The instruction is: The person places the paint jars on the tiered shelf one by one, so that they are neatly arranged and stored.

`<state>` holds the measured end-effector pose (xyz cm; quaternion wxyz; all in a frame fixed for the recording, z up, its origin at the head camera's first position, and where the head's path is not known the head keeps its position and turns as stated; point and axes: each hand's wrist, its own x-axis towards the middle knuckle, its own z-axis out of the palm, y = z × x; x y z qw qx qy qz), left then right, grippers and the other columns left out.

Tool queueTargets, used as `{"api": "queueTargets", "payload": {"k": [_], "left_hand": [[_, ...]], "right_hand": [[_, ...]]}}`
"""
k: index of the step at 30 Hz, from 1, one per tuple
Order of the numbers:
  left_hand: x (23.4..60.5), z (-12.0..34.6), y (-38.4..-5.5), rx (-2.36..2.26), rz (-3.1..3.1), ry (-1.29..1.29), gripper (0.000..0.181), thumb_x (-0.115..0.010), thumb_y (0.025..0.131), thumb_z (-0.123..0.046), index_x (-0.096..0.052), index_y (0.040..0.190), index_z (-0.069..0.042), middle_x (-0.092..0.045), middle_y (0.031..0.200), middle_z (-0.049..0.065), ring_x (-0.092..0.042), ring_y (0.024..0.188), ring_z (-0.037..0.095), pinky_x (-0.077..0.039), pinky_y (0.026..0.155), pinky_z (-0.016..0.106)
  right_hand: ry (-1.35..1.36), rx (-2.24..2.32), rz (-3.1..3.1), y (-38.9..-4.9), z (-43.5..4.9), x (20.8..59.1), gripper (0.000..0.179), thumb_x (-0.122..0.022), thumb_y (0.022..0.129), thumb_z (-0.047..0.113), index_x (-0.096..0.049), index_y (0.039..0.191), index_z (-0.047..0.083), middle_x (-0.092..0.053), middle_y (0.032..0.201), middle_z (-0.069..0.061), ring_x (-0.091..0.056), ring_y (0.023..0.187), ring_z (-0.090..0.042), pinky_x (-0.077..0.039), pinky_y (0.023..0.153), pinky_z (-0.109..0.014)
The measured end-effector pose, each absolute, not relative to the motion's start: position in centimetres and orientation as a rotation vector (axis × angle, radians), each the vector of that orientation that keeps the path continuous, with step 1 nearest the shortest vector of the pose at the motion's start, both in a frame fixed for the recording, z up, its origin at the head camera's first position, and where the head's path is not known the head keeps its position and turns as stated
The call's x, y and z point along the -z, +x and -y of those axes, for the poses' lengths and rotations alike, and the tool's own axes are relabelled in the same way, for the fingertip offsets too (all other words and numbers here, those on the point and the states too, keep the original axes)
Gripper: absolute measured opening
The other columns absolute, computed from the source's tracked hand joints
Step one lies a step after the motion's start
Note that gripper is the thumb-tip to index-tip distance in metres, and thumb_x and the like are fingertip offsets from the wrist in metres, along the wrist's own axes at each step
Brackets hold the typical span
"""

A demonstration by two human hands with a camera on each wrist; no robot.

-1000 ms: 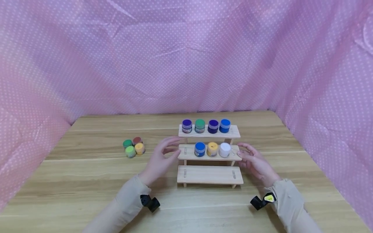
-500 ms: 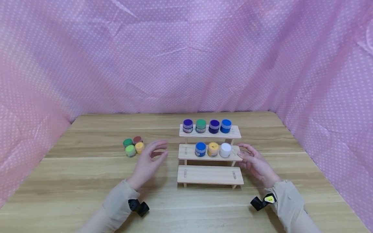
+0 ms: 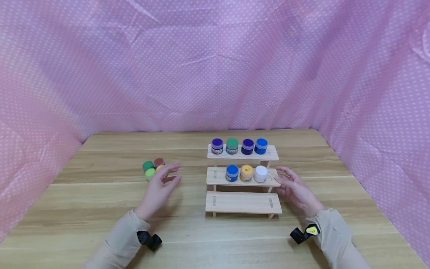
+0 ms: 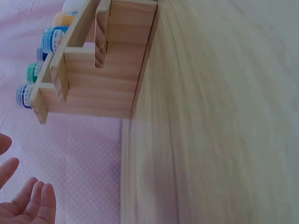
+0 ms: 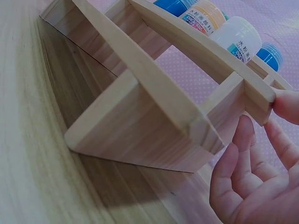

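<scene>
A three-tier wooden display stand (image 3: pixel 243 202) stands on the table. Along its top tier sit several paint jars: purple (image 3: pixel 217 146), green (image 3: pixel 231 146), dark purple and blue. Three more occupy the middle tier: a blue jar (image 3: pixel 231 173), a yellow jar (image 3: pixel 246 173) and a white jar (image 3: pixel 260 174). My right hand (image 3: pixel 295 188) pinches the right end of the middle tier, its thumb against the board's tip in the right wrist view. Holding nothing, my left hand (image 3: pixel 159 188) hovers with parted fingers beside a cluster of jars, overlapping a yellow one.
The clustered jars at the left include a green lid (image 3: pixel 147 165), a red-brown lid (image 3: pixel 159 161) and a light green lid (image 3: pixel 149 173). A pink dotted curtain (image 3: pixel 215 74) hangs behind the wood-grain table (image 3: pixel 84 209).
My left hand has moved left, away from the stand's left end, to the jar cluster. My right hand keeps its place at the middle tier's right end.
</scene>
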<state>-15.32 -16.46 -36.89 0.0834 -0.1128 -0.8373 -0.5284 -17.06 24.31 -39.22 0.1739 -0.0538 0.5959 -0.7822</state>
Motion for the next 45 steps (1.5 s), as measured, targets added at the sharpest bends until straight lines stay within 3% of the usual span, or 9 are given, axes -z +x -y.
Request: {"api": "queueTargets", "payload": {"k": [8, 13, 20, 26, 32, 40, 45], "left_hand": [[37.0, 17.9, -15.3, 1.528, 2.537, -0.279, 0.033, -0.059, 0.093, -0.007, -0.055, 0.125, -0.002, -0.053, 0.126, 0.015, -0.050, 0.112, 0.026, -0.047, 0.097, 0.049], [37.0, 19.1, -15.3, 1.476, 2.560, -0.255, 0.033, -0.059, 0.093, -0.008, -0.056, 0.125, -0.002, -0.053, 0.125, 0.017, -0.051, 0.111, 0.030, -0.046, 0.097, 0.051], [37.3, 20.4, -15.7, 1.481, 2.596, -0.187, 0.033, -0.058, 0.094, -0.009, -0.054, 0.125, 0.001, -0.056, 0.124, 0.017, -0.053, 0.113, 0.028, -0.047, 0.097, 0.036], [36.9, 21.1, -15.9, 1.516, 2.615, -0.166, 0.036, -0.055, 0.095, -0.010, -0.050, 0.128, 0.004, -0.052, 0.129, 0.023, -0.046, 0.121, 0.035, -0.036, 0.106, 0.054], [36.6, 22.2, -15.8, 1.403, 2.681, -0.124, 0.041, -0.055, 0.096, -0.013, -0.046, 0.131, 0.007, -0.041, 0.139, 0.026, -0.035, 0.130, 0.039, -0.030, 0.108, 0.057], [36.8, 22.9, -15.9, 1.253, 2.767, -0.132, 0.047, -0.056, 0.096, -0.018, -0.043, 0.132, 0.009, -0.039, 0.134, 0.030, -0.034, 0.126, 0.040, -0.033, 0.101, 0.063], [36.5, 23.2, -15.9, 1.216, 2.869, -0.105, 0.056, -0.053, 0.097, -0.026, -0.036, 0.138, 0.008, -0.031, 0.135, 0.034, -0.033, 0.124, 0.047, -0.034, 0.099, 0.065]], "right_hand": [[-0.175, 2.230, -1.671, -17.0, -24.3, 39.5, 0.024, -0.048, 0.097, 0.006, -0.050, 0.116, 0.022, -0.064, 0.105, 0.009, -0.063, 0.093, -0.005, -0.052, 0.084, -0.021], [-0.215, 2.225, -1.688, -17.1, -24.3, 39.4, 0.024, -0.047, 0.098, 0.006, -0.049, 0.116, 0.023, -0.064, 0.104, 0.010, -0.063, 0.093, -0.004, -0.052, 0.084, -0.022], [-0.241, 2.246, -1.661, -17.4, -24.4, 39.3, 0.025, -0.047, 0.098, 0.005, -0.051, 0.115, 0.023, -0.064, 0.103, 0.009, -0.064, 0.093, -0.005, -0.053, 0.085, -0.023], [-0.246, 2.264, -1.644, -17.4, -24.4, 39.3, 0.025, -0.048, 0.098, 0.005, -0.053, 0.114, 0.022, -0.065, 0.102, 0.008, -0.064, 0.092, -0.005, -0.053, 0.083, -0.023], [-0.222, 2.235, -1.675, -17.4, -24.4, 39.4, 0.025, -0.047, 0.098, 0.005, -0.050, 0.117, 0.021, -0.065, 0.101, 0.008, -0.064, 0.091, -0.006, -0.054, 0.084, -0.024], [-0.177, 2.196, -1.718, -17.3, -24.5, 39.2, 0.024, -0.048, 0.098, 0.008, -0.049, 0.118, 0.022, -0.063, 0.104, 0.009, -0.063, 0.093, -0.005, -0.052, 0.085, -0.024], [-0.157, 2.196, -1.704, -17.2, -24.4, 39.1, 0.024, -0.049, 0.098, 0.008, -0.049, 0.116, 0.023, -0.063, 0.105, 0.010, -0.063, 0.095, -0.005, -0.051, 0.087, -0.024]]}}
